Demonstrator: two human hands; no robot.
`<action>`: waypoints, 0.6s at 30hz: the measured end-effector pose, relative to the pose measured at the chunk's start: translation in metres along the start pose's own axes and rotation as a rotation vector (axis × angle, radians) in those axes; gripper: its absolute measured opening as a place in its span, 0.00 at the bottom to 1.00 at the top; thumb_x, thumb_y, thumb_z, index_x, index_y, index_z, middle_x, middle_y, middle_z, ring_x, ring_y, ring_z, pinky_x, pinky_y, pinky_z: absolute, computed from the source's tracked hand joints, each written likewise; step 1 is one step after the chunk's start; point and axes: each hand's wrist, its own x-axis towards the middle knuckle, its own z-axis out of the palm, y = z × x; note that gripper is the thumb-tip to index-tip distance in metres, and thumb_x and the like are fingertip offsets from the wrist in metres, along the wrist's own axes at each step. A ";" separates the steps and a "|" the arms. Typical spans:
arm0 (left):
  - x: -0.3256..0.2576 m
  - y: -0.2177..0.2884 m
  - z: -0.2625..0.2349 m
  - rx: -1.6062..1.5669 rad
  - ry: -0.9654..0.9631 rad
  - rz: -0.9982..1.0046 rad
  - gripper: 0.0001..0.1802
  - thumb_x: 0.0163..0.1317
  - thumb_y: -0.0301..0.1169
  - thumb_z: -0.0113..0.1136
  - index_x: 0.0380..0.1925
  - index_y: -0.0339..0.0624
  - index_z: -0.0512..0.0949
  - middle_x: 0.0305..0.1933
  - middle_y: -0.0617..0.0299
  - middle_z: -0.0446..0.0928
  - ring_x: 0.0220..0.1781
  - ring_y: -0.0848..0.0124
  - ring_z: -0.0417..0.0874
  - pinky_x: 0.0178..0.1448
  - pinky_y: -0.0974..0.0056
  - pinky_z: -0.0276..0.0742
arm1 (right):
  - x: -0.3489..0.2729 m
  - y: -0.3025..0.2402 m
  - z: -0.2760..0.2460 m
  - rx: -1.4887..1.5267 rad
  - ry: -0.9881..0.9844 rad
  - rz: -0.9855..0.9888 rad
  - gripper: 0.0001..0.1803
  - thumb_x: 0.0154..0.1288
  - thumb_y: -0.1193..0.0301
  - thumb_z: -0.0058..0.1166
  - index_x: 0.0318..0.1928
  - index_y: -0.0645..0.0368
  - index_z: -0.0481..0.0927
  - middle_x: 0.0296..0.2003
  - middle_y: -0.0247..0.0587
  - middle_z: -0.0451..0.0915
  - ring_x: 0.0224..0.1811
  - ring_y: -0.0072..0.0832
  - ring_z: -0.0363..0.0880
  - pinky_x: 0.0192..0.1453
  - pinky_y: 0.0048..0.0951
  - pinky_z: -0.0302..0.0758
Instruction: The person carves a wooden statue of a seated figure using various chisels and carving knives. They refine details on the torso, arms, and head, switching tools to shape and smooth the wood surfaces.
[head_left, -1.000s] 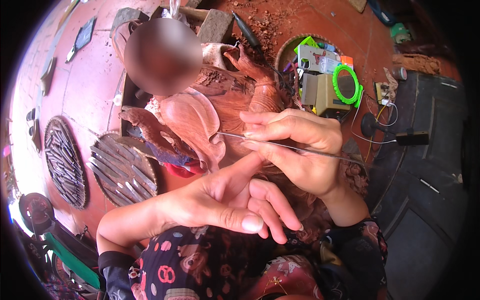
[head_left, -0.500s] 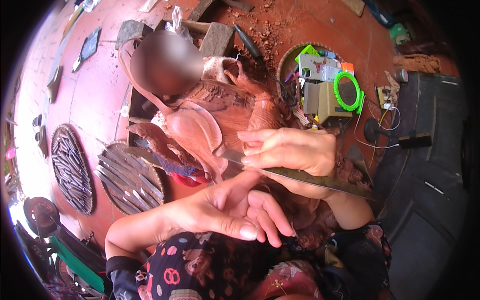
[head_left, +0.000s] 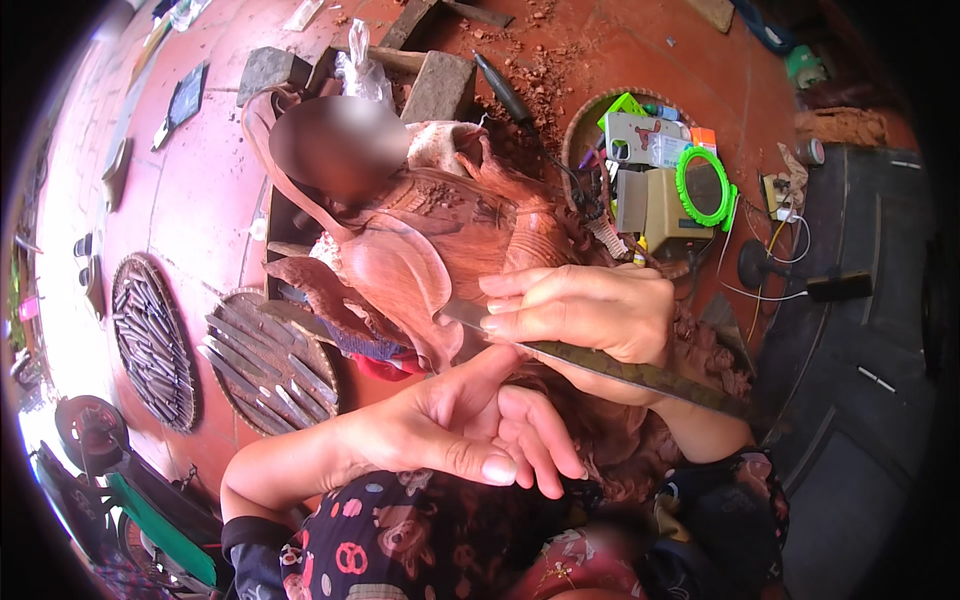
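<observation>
Bright daylight floods my view, strongest at the far left where the red tiled floor (head_left: 205, 180) washes out to pale pink and near-white, while the right side falls into deep shade. My right hand (head_left: 590, 315) and left hand (head_left: 450, 425) are evenly lit and sharp, with only soft shadow between them and under the carved wooden figure (head_left: 420, 260). The fisheye bends everything toward a black rim, and a blurred patch sits on the carving's top.
</observation>
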 end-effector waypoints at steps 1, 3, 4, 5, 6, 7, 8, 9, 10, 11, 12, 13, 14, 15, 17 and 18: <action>0.000 0.000 0.000 -0.015 -0.002 -0.017 0.43 0.66 0.23 0.61 0.72 0.44 0.43 0.57 0.38 0.73 0.57 0.58 0.81 0.61 0.62 0.75 | 0.000 0.000 -0.001 -0.002 0.000 -0.008 0.10 0.51 0.82 0.66 0.37 0.64 0.86 0.35 0.49 0.86 0.47 0.46 0.87 0.48 0.37 0.85; 0.000 0.000 0.001 -0.019 -0.005 -0.024 0.41 0.66 0.22 0.60 0.71 0.44 0.45 0.57 0.37 0.73 0.58 0.58 0.80 0.61 0.62 0.75 | 0.000 -0.002 -0.003 0.065 0.010 0.029 0.11 0.51 0.83 0.66 0.37 0.65 0.86 0.35 0.50 0.86 0.47 0.45 0.87 0.48 0.37 0.85; 0.000 0.000 0.002 -0.008 -0.006 -0.014 0.40 0.66 0.22 0.60 0.70 0.45 0.46 0.57 0.37 0.73 0.58 0.58 0.80 0.61 0.61 0.75 | 0.000 -0.003 -0.003 0.101 0.015 0.046 0.11 0.51 0.83 0.66 0.37 0.66 0.86 0.35 0.51 0.86 0.47 0.45 0.87 0.48 0.37 0.85; 0.001 0.000 0.003 0.003 -0.008 -0.004 0.39 0.66 0.21 0.60 0.70 0.45 0.47 0.57 0.37 0.73 0.58 0.58 0.80 0.62 0.61 0.75 | 0.000 -0.004 -0.002 0.069 0.037 0.061 0.11 0.50 0.84 0.65 0.38 0.67 0.86 0.36 0.52 0.86 0.47 0.44 0.87 0.48 0.36 0.85; 0.001 0.000 0.003 0.002 -0.007 -0.004 0.39 0.66 0.21 0.60 0.69 0.44 0.47 0.57 0.37 0.73 0.58 0.58 0.80 0.62 0.61 0.75 | 0.000 -0.005 -0.001 0.062 0.038 0.068 0.11 0.50 0.84 0.64 0.38 0.67 0.86 0.36 0.52 0.86 0.47 0.44 0.87 0.49 0.36 0.85; 0.001 0.001 0.002 0.001 -0.006 -0.004 0.38 0.66 0.21 0.60 0.69 0.44 0.48 0.57 0.37 0.73 0.58 0.57 0.80 0.62 0.61 0.75 | 0.001 -0.007 0.001 0.056 0.040 0.075 0.11 0.51 0.84 0.63 0.38 0.67 0.86 0.37 0.52 0.86 0.47 0.44 0.87 0.49 0.36 0.84; 0.000 0.002 0.002 0.000 -0.004 -0.004 0.38 0.66 0.21 0.60 0.68 0.44 0.48 0.57 0.37 0.73 0.58 0.57 0.80 0.62 0.61 0.75 | 0.000 -0.007 0.001 0.050 0.041 0.083 0.11 0.51 0.85 0.63 0.38 0.67 0.86 0.37 0.52 0.86 0.47 0.43 0.87 0.49 0.35 0.84; 0.000 0.003 0.003 -0.001 0.010 -0.030 0.37 0.66 0.21 0.60 0.67 0.43 0.49 0.57 0.37 0.74 0.58 0.57 0.80 0.61 0.61 0.75 | 0.000 -0.005 0.001 0.056 0.047 0.060 0.10 0.52 0.84 0.62 0.38 0.68 0.85 0.38 0.53 0.86 0.47 0.42 0.87 0.48 0.35 0.84; 0.001 0.005 0.005 0.008 0.009 -0.048 0.38 0.66 0.22 0.61 0.68 0.43 0.49 0.57 0.37 0.74 0.58 0.57 0.80 0.61 0.61 0.75 | -0.002 -0.004 0.002 0.077 0.066 0.061 0.10 0.52 0.84 0.62 0.38 0.68 0.85 0.38 0.53 0.86 0.46 0.42 0.87 0.48 0.34 0.84; 0.001 0.006 0.007 0.016 0.008 -0.065 0.39 0.65 0.22 0.61 0.69 0.43 0.48 0.57 0.37 0.74 0.58 0.57 0.80 0.61 0.60 0.75 | -0.003 -0.003 0.003 0.098 0.085 0.062 0.10 0.53 0.84 0.62 0.38 0.67 0.85 0.39 0.54 0.86 0.46 0.41 0.87 0.47 0.34 0.84; 0.002 0.007 0.008 0.024 0.007 -0.085 0.40 0.65 0.22 0.61 0.69 0.43 0.48 0.57 0.37 0.74 0.58 0.57 0.80 0.61 0.60 0.75 | -0.005 -0.003 0.004 0.120 0.106 0.065 0.09 0.53 0.84 0.62 0.37 0.67 0.85 0.39 0.55 0.86 0.45 0.41 0.88 0.47 0.33 0.84; 0.002 0.006 0.007 0.023 0.006 -0.065 0.41 0.65 0.23 0.62 0.70 0.43 0.47 0.57 0.38 0.74 0.58 0.57 0.80 0.61 0.60 0.74 | -0.004 -0.005 0.005 0.089 0.120 0.078 0.09 0.52 0.84 0.62 0.37 0.67 0.85 0.39 0.55 0.86 0.45 0.41 0.88 0.47 0.33 0.85; 0.001 0.004 0.004 0.022 0.005 -0.044 0.42 0.65 0.23 0.62 0.71 0.44 0.46 0.57 0.38 0.74 0.58 0.57 0.80 0.61 0.61 0.74 | 0.000 -0.009 0.007 0.058 0.133 0.092 0.09 0.52 0.84 0.62 0.37 0.67 0.85 0.39 0.56 0.86 0.44 0.40 0.88 0.46 0.33 0.85; 0.000 0.003 0.003 0.021 0.006 -0.024 0.44 0.65 0.24 0.62 0.72 0.44 0.45 0.57 0.39 0.75 0.59 0.57 0.80 0.61 0.61 0.74 | 0.001 -0.011 0.008 0.028 0.147 0.105 0.09 0.52 0.84 0.62 0.37 0.67 0.85 0.39 0.56 0.86 0.44 0.40 0.88 0.46 0.32 0.85; -0.001 0.005 0.005 0.023 0.012 -0.081 0.45 0.64 0.24 0.63 0.73 0.44 0.44 0.57 0.39 0.75 0.59 0.58 0.80 0.60 0.61 0.74 | -0.003 -0.011 0.008 0.073 0.149 0.099 0.09 0.52 0.84 0.62 0.37 0.67 0.85 0.39 0.56 0.86 0.43 0.40 0.88 0.46 0.32 0.85; -0.001 0.006 0.007 0.027 0.015 -0.106 0.46 0.64 0.25 0.64 0.73 0.44 0.43 0.57 0.39 0.75 0.59 0.58 0.80 0.60 0.62 0.74 | -0.005 -0.010 0.009 0.095 0.148 0.092 0.09 0.52 0.84 0.62 0.37 0.67 0.85 0.39 0.56 0.86 0.43 0.40 0.88 0.46 0.32 0.84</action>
